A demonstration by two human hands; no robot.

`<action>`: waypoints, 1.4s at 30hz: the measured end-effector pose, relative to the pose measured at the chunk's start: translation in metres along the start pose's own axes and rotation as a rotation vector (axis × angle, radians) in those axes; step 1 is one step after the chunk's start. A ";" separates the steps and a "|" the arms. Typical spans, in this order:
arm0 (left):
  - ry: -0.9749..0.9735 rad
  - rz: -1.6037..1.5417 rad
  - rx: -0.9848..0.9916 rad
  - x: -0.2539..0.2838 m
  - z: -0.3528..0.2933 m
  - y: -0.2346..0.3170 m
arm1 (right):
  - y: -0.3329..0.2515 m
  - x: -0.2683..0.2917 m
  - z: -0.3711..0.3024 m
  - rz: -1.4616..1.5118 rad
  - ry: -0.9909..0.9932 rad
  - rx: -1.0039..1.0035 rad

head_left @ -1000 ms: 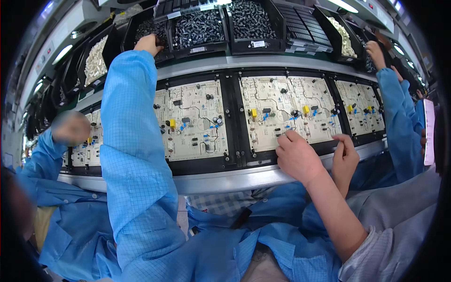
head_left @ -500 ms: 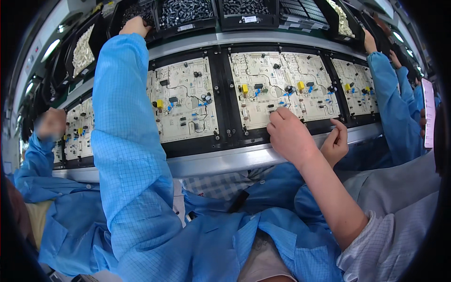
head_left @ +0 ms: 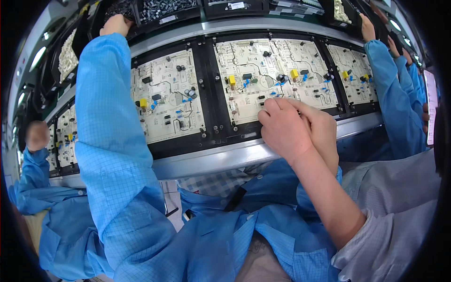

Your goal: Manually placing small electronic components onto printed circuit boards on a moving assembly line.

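Observation:
My left hand [head_left: 115,25] reaches up in its blue checked sleeve to the front edge of a black parts bin [head_left: 118,9]. Its fingers are bent; the tips and whatever they hold are hidden. My right hand [head_left: 324,127] is over the lower edge of a cream circuit board [head_left: 244,105] fitted with yellow, blue and black components. Its fingers are drawn together, pointing left, partly covered by a co-worker's hand [head_left: 283,124] that crosses in front from the right. A small dark spot shows by my fingers, too small to name.
More populated boards [head_left: 164,127] sit in black frames [head_left: 210,89] along a metal rail [head_left: 211,157]. Behind them stand bins of black parts [head_left: 167,8] and white parts [head_left: 68,58]. Other blue-sleeved workers' arms [head_left: 394,89] reach in at the right and left.
My right hand has moved up and left from below the board, so it now overlaps the co-worker's hand. My left hand stays at the bin. The whole view has shifted slightly.

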State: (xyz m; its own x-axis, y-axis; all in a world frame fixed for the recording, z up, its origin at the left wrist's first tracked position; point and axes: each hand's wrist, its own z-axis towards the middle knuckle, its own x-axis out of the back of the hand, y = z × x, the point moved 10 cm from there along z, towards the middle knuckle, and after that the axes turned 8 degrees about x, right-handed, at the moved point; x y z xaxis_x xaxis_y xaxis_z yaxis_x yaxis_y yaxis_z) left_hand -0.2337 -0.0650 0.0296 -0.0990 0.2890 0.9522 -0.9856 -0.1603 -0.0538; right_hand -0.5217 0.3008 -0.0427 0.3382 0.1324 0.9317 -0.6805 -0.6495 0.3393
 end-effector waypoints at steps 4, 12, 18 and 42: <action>-0.010 -0.023 -0.048 -0.008 0.011 0.003 | 0.031 -0.004 -0.026 0.263 0.183 -0.154; -0.065 -0.021 -0.054 -0.024 0.029 -0.001 | 0.084 -0.014 -0.086 0.801 0.625 -0.463; -0.060 0.006 -0.108 -0.022 0.024 0.010 | 0.072 -0.009 -0.074 0.716 0.587 -0.427; -0.037 -1.071 -0.063 0.058 -0.014 -0.003 | 0.013 0.003 -0.013 0.207 0.285 -0.174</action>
State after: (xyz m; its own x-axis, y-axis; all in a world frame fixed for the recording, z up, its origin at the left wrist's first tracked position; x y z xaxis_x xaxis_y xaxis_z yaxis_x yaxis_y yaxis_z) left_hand -0.2388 -0.0348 0.0809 0.8243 0.2218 0.5209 -0.5620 0.2089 0.8003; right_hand -0.5383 0.3026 -0.0334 0.0048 0.2307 0.9730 -0.8238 -0.5507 0.1346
